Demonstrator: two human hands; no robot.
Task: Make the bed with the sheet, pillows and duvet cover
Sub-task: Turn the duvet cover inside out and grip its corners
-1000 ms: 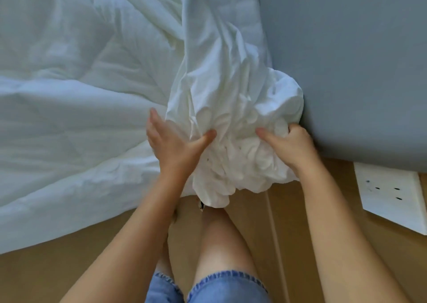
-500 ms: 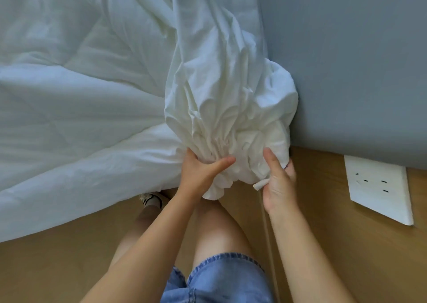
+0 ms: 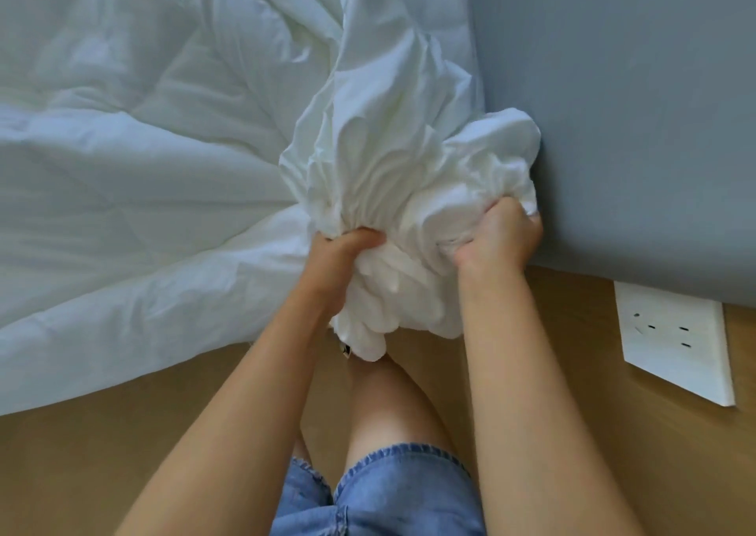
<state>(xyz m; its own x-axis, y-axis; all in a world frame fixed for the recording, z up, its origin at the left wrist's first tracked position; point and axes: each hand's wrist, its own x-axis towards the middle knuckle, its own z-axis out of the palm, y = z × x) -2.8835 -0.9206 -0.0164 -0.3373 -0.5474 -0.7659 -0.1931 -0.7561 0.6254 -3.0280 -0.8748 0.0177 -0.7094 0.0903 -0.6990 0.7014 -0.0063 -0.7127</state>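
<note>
A white duvet cover (image 3: 392,159) is bunched into a thick wad at the bed's corner, beside the grey wall. My left hand (image 3: 339,261) grips the wad's left side with fingers curled into the cloth. My right hand (image 3: 503,237) clutches its right side in a fist. A white quilted duvet (image 3: 122,175) lies spread over the bed to the left, its edge hanging over the side. The cover's loose end droops below my hands. No pillows are in view.
A grey padded wall or headboard (image 3: 634,106) rises on the right. Wooden floor (image 3: 102,453) runs along the bottom. A white socket plate (image 3: 675,339) sits at the right. My legs in denim shorts (image 3: 380,498) stand close to the bed.
Both hands went from open-fingered touches on the bunched cover to tight fists gripping it. The wad has been gathered and lifted slightly, with the right hand moved up toward the wall.
</note>
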